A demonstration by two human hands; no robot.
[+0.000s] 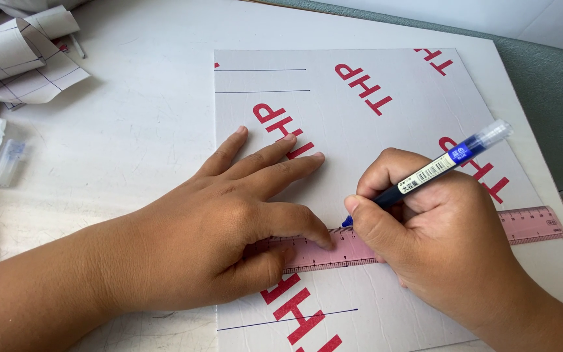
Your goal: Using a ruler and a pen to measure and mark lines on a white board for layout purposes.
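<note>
While your left hand (229,228) lies flat, pinning the pink ruler (425,240) onto the white printed board (386,130), your right hand (438,234) grips the blue pen (434,171) at the ruler's edge. The thin, slick plastic probably slides easily; press near the pen tip.

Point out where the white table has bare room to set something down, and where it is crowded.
Bare: the table between the crumpled paper and the board, above the left hand. Crowded: the ruler, where the right hand holds the pen.
</note>
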